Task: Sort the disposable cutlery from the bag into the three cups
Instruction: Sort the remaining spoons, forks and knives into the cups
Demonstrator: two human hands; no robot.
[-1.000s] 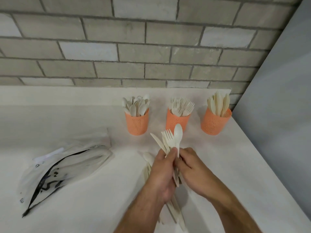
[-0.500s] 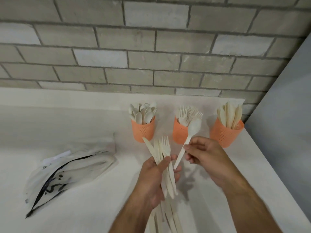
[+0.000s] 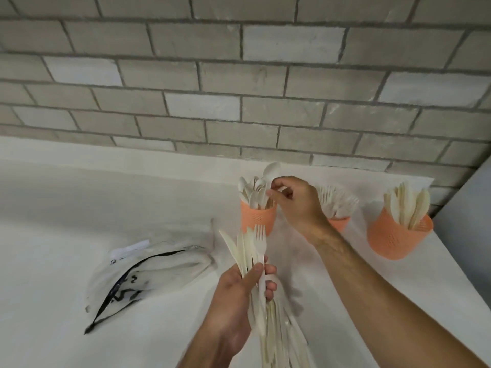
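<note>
Worktop (image 3: 79, 208): matte white, smooth, under a grey brick wall (image 3: 239, 88).
Bag (image 3: 148, 274): clear crinkled plastic, lying slack and flat; seems nearly emptied.
Knife cup (image 3: 393, 235): orange perforated plastic, packed with pale knives.
Fork cup (image 3: 341, 223): same make, full of forks, partly hidden.
Spoon cup (image 3: 256, 217): crowded with spoons.
Left hand (image 3: 239, 293): grips a mixed bundle (image 3: 252, 248) of knives and forks, still to sort.
Right hand (image 3: 295, 200): pinches a spoon (image 3: 271, 171) over the spoon cup, not yet released.
</note>
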